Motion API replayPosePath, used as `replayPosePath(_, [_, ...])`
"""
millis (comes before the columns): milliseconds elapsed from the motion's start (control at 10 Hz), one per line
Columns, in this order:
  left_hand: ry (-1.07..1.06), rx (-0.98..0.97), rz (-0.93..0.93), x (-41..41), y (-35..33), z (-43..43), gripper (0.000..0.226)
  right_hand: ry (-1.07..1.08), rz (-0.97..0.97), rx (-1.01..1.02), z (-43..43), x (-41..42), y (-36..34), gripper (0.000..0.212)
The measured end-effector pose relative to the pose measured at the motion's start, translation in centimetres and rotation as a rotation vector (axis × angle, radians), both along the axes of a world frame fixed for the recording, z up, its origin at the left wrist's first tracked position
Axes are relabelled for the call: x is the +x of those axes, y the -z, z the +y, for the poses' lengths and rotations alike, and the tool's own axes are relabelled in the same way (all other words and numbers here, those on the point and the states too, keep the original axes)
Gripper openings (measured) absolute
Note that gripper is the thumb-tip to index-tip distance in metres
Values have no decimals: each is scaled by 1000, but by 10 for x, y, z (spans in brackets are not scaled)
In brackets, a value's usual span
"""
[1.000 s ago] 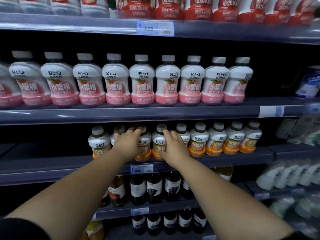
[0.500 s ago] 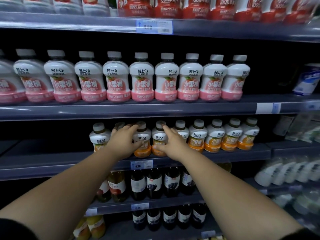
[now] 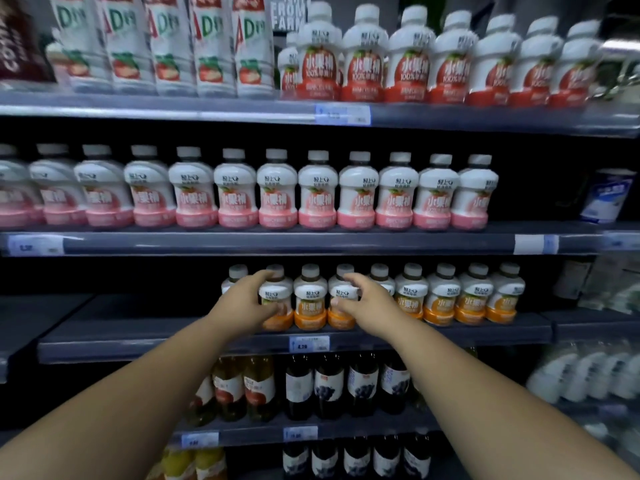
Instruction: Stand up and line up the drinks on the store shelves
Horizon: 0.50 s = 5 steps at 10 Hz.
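A row of small white bottles with orange bases [image 3: 440, 299] stands upright on the third shelf [image 3: 138, 344]. My left hand [image 3: 242, 299] curls around the left side of one orange bottle [image 3: 277, 306] near the row's left end. My right hand [image 3: 367, 303] wraps the right side of another orange bottle [image 3: 341, 303], two places along. One orange bottle [image 3: 310, 299] stands untouched between them. A further bottle [image 3: 235, 275] sits behind my left hand, partly hidden.
Pink-based bottles [image 3: 277, 192] line the shelf above; red-based bottles [image 3: 408, 60] and cartons [image 3: 166, 46] fill the top shelf. Dark juice bottles [image 3: 329, 386] stand below. The third shelf is bare left of the orange row. A white-blue pack [image 3: 606, 195] sits at right.
The view has tilted up, showing the top shelf. My hands have spread apart, each now around its own orange bottle with one bottle between them.
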<state>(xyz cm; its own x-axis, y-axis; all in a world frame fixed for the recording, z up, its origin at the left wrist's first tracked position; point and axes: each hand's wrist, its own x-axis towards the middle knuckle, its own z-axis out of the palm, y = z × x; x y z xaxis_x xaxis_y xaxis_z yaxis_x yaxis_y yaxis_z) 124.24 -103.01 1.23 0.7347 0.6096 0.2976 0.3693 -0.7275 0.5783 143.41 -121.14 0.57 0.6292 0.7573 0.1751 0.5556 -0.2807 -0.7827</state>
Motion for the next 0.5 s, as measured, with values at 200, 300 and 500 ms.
replayPosePath(200, [87, -37, -10, -46, -24, 24, 75, 31, -63, -3, 4, -43, -30, 66])
replayPosePath(300, [153, 46, 18, -79, -37, 41, 73, 54, -77, -7, 15, -72, -45, 64])
replayPosePath(500, [209, 127, 79, -164, -47, 98, 63, 118, -63, 18, 56, -152, -47, 59])
